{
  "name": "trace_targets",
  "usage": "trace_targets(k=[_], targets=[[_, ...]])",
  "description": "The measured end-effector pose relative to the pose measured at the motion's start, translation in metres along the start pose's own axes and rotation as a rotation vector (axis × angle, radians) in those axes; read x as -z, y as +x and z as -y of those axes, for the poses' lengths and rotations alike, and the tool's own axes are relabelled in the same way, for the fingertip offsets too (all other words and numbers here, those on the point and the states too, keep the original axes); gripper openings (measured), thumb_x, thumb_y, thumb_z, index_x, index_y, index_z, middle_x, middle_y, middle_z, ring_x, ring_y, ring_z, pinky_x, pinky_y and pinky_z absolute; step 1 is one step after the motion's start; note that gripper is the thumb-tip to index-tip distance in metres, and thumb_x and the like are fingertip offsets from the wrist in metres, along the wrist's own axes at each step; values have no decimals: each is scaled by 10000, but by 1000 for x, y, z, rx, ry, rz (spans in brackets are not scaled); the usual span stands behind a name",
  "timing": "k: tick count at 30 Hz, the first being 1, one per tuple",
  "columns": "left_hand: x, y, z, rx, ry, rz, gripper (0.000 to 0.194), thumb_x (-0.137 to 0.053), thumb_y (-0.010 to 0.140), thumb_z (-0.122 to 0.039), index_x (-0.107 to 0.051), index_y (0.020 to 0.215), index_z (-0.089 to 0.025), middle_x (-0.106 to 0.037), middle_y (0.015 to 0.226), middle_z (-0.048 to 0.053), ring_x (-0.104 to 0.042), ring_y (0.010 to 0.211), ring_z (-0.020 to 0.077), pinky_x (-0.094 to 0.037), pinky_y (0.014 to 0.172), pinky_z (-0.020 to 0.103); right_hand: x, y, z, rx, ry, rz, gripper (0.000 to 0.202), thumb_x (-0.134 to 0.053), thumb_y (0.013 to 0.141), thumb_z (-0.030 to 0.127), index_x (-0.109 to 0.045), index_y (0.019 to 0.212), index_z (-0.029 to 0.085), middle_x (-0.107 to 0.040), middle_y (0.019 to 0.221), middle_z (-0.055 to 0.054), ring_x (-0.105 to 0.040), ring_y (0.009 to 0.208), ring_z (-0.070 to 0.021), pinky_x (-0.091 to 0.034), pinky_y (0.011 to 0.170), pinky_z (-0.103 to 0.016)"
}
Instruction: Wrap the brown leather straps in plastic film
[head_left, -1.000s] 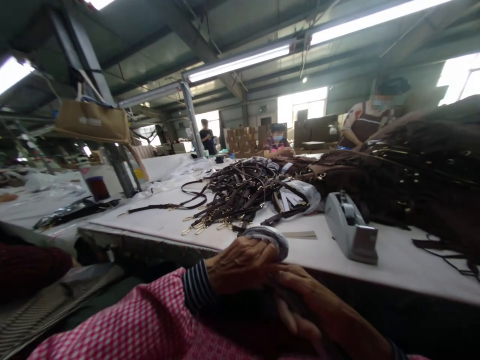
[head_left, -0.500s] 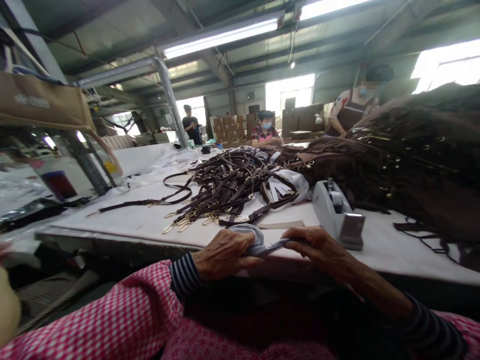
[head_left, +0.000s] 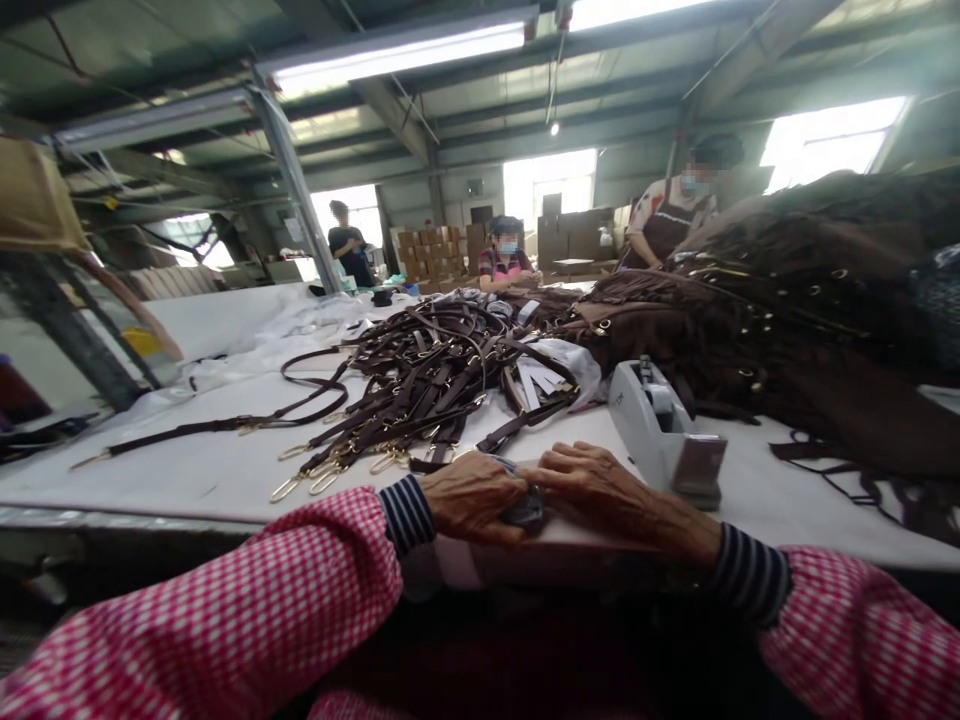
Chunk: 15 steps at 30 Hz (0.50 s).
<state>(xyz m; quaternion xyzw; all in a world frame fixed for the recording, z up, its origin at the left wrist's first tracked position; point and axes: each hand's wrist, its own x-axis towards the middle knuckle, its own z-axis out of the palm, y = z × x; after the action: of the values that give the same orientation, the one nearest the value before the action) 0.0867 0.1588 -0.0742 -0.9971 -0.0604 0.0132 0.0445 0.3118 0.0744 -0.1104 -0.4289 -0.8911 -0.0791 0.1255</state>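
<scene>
At the near edge of the table, my left hand (head_left: 480,500) is closed around a soft grey coil (head_left: 527,508) that looks like a wound cord or strip. My fingers hide much of it. My right hand (head_left: 592,490) meets it from the right, fingers bent and pressed against the coil beside my left hand. Just beyond both hands lies a heap of dark brown straps (head_left: 427,370) with gold-coloured clips. A grey tape dispenser (head_left: 660,430) stands to the right of my right hand.
Dark brown bags (head_left: 750,320) are piled high on the right of the white table (head_left: 187,470). One loose strap (head_left: 180,430) stretches left. White paper strips (head_left: 538,380) lie by a clear plastic bag (head_left: 574,365). Co-workers are across the table and further back.
The grey length that stretched between my hands is now gathered in. My right hand has moved left and down to meet my left hand. The view has swung a little to the right.
</scene>
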Motion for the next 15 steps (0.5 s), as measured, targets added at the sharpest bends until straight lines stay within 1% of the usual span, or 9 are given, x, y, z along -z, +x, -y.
trace_targets(k=[2, 4, 7, 9, 10, 12, 14, 15], targets=[[-3, 2, 1, -24, 24, -12, 327, -642, 897, -514, -582, 802, -208, -637, 677, 16, -534, 528, 171, -297, 485, 336, 1, 0, 0, -9, 31, 25, 261, -549, 1049, 150, -634, 1282, 229, -690, 1045, -57, -613, 924, -222, -458, 831, -350], [-9, 0, 2, -45, 49, -65, 305, -627, 916, -497, -594, 871, -197, -664, 738, 33, -570, 575, 184, -368, 522, 334, 3, 1, 0, 2, 61, 40, 239, -539, 1054, 155, -637, 1262, 219, -689, 1048, -61, -609, 936, -223, -460, 839, -351], [-18, -8, 2, -84, 103, -153, 353, -599, 959, -527, -613, 960, -174, -684, 839, 67, -616, 698, 216, -466, 644, 352, 5, 2, 0, 14, 93, 56, 196, -535, 1057, 165, -644, 1216, 201, -689, 1051, -64, -604, 946, -219, -464, 848, -348], [-21, -15, -1, -74, 152, -202, 387, -612, 969, -536, -630, 1041, -157, -696, 957, 99, -630, 839, 249, -496, 756, 387, 2, 3, 0, 22, 86, 39, 174, -528, 1059, 160, -644, 1184, 196, -689, 1042, -62, -601, 921, -214, -464, 830, -346], [-21, -19, -5, -38, 163, -225, 396, -637, 963, -530, -633, 1097, -157, -697, 1034, 111, -625, 932, 273, -498, 828, 418, -1, 3, 0, 28, 77, 25, 163, -531, 1058, 159, -641, 1173, 196, -689, 1033, -60, -600, 902, -212, -462, 816, -345], [-20, -23, -14, 82, 113, -275, 456, -701, 924, -534, -625, 1209, -186, -671, 1207, 118, -573, 1117, 317, -468, 967, 495, -7, 5, 3, 44, 61, -5, 140, -557, 1047, 166, -633, 1162, 192, -687, 1020, -61, -598, 884, -215, -459, 795, -342], [-20, -23, -24, 212, -16, -317, 484, -761, 880, -523, -631, 1227, -211, -635, 1305, 109, -514, 1221, 331, -427, 1054, 538, -11, 7, 8, 60, 54, -32, 120, -598, 1026, 169, -635, 1140, 184, -688, 1025, -73, -603, 895, -226, -463, 784, -342], [-21, -21, -29, 268, -85, -339, 441, -781, 873, -485, -647, 1188, -208, -631, 1310, 105, -503, 1233, 324, -426, 1069, 533, -11, 9, 11, 64, 59, -45, 111, -610, 1016, 160, -641, 1121, 180, -692, 1030, -79, -608, 901, -231, -466, 779, -343]])
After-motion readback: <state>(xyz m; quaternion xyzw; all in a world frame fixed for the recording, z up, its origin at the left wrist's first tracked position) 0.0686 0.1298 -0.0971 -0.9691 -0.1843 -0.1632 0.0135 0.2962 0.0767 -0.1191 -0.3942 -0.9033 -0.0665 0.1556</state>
